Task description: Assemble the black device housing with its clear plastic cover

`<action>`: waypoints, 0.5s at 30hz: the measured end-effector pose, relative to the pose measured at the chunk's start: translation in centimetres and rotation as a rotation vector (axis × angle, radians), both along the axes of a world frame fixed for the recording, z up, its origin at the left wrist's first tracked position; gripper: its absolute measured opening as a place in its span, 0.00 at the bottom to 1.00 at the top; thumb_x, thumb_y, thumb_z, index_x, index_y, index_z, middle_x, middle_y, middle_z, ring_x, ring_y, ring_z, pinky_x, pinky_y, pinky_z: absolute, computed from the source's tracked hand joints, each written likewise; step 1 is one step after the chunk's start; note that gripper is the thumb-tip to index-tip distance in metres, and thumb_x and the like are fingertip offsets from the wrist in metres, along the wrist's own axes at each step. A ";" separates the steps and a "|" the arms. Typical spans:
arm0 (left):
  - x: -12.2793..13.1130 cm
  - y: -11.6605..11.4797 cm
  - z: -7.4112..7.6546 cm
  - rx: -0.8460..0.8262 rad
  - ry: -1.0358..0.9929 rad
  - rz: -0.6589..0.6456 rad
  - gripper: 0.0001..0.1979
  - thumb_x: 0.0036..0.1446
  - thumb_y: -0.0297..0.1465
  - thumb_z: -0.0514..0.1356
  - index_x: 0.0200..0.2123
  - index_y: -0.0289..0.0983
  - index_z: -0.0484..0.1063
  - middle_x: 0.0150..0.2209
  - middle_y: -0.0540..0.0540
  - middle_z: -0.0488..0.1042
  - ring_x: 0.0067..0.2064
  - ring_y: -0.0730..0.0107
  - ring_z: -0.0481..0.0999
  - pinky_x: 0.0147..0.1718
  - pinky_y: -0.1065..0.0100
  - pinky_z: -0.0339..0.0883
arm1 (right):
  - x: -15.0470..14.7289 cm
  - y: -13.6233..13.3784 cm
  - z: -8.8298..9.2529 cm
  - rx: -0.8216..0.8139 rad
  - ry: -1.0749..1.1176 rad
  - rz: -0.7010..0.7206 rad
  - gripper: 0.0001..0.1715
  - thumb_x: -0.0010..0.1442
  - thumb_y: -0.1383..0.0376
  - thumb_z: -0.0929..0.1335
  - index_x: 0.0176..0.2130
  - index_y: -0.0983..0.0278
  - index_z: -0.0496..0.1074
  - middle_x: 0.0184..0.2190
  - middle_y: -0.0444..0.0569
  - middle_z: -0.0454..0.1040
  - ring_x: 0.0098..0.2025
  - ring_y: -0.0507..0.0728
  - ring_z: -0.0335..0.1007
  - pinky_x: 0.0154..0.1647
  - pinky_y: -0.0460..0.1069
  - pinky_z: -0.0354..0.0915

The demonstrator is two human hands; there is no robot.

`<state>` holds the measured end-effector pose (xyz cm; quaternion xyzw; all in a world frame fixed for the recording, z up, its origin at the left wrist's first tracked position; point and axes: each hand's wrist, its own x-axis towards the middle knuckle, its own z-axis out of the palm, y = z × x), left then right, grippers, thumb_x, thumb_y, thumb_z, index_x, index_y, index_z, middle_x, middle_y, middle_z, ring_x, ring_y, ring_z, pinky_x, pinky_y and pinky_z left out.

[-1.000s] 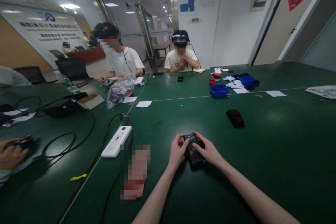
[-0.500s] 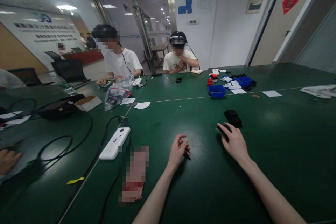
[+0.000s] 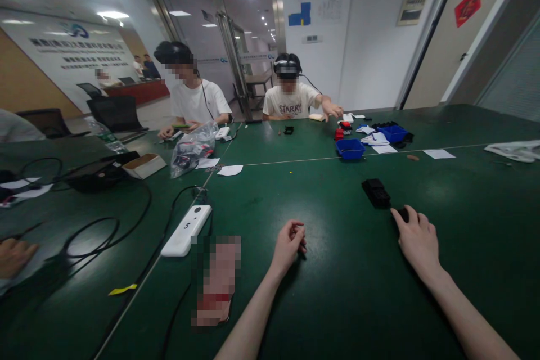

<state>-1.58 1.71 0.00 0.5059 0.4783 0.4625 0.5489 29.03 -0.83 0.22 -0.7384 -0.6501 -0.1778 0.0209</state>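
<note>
My left hand point(image 3: 290, 244) rests on the green table with its fingers loosely curled in. I see nothing in it, and the white power strip and the pixelated flat item lie to its left. On the right, my right hand point(image 3: 418, 238) is low over the table, thumb and fingers closed about a small black piece point(image 3: 404, 214). Most of that piece is hidden under the fingers, so its kind cannot be made out. Just beyond it to the left lies a stack of black blocky parts point(image 3: 376, 193), apart from the left hand.
A white power strip point(image 3: 187, 230), black cables point(image 3: 149, 197) and a pixelated flat item point(image 3: 219, 281) lie left. Farther off are a blue tray point(image 3: 350, 149), a clear plastic bag point(image 3: 194, 149) and paper slips point(image 3: 230, 170). Two people sit opposite; another person's hand point(image 3: 16, 257) shows at left.
My right hand has moved right and slightly nearer, away from the black stack, its fingers now closed on a small black piece. The left hand barely moved. A person opposite has reached toward the red parts.
</note>
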 end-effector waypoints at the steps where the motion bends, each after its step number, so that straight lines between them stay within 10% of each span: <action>1: 0.0 0.0 0.0 0.002 0.002 -0.001 0.12 0.49 0.35 0.57 0.36 0.34 0.64 0.24 0.53 0.63 0.23 0.77 0.68 0.18 0.75 0.65 | -0.1 0.1 -0.1 -0.002 -0.005 -0.010 0.28 0.54 0.73 0.60 0.55 0.70 0.63 0.55 0.67 0.58 0.53 0.71 0.58 0.47 0.61 0.61; 15: 0.0 0.0 -0.3 -0.014 0.034 -0.020 0.13 0.51 0.37 0.56 0.36 0.34 0.64 0.21 0.54 0.63 0.19 0.79 0.66 0.17 0.76 0.62 | -2.5 8.7 2.8 -0.011 0.306 -0.123 0.38 0.56 0.60 0.62 0.56 0.85 0.50 0.49 0.75 0.63 0.49 0.70 0.64 0.47 0.57 0.62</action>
